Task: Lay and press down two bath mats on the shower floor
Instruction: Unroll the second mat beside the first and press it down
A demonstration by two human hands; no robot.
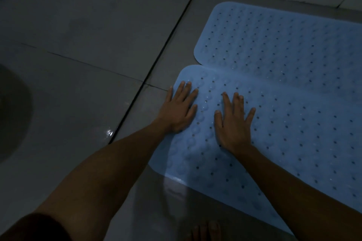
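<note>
On the grey tiled shower floor (82, 31), two pale blue perforated rubber bath mats lie edge to edge toward 3 o'clock. Far mat (284, 41) sits at 1 o'clock; near mat (293, 133) bears both hands. Left hand (179, 109) and right hand (234, 123) press flat, fingers straight and spread. Toes (205, 231) show at 6 o'clock.

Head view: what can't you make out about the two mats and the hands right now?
- Far mat: its right end is cut off by the frame edge.
- Near mat: right end cut off too; the patches under the left hand and right hand are hidden.
- Seam between the mats: too dim to tell overlap from touching.
- Suction grip on the floor: underneath, unseen.
- Toes: cut by the bottom edge.
</note>
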